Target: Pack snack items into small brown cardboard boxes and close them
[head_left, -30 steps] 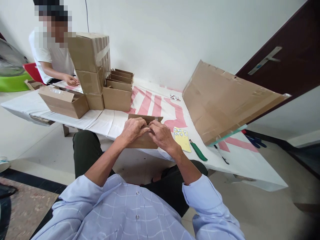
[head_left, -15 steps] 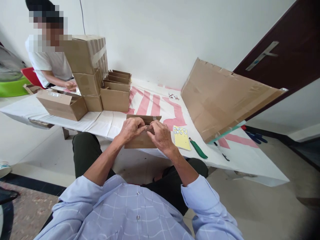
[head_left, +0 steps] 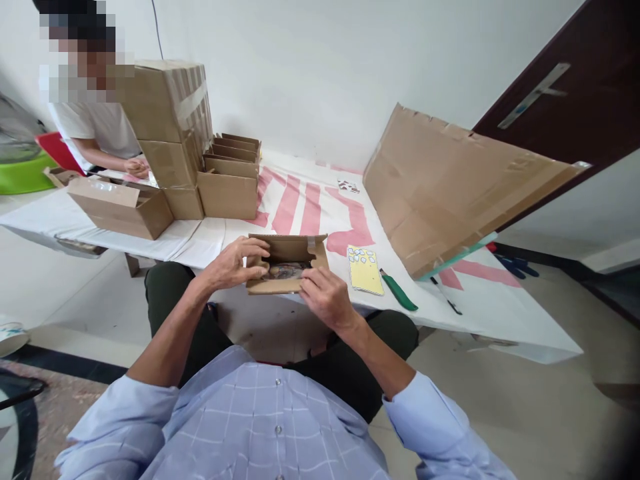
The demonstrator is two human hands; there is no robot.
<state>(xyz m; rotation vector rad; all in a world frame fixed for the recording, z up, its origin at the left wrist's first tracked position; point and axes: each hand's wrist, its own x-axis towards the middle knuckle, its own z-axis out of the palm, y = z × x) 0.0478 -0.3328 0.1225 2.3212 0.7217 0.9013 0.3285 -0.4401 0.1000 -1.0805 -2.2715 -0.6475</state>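
Observation:
A small cardboard box [head_left: 287, 248] stands open at the table's front edge, its inside facing me. Something in clear wrapping [head_left: 286, 270] lies in the bottom, too blurred to name. My left hand [head_left: 239, 263] grips the box's left end, thumb and fingers on either side of the wall. On the front right, my right hand [head_left: 325, 293] pinches the front flap. To the right lie a yellow card [head_left: 365, 272] with pale stickers or shapes on its upper part and a green-handled knife [head_left: 399, 291].
Stacked cartons [head_left: 170, 157] and a row of open boxes [head_left: 227, 195] stand at the left. Another open box [head_left: 120, 205] sits near a co-worker [head_left: 103, 130]. A large cardboard sheet [head_left: 450, 187] leans at the right. A pen [head_left: 446, 295] lies on the white-covered table [head_left: 483, 327].
My hands have moved apart, the left to the box's left end and the right down along its front. The box now tilts open towards me, showing its inside.

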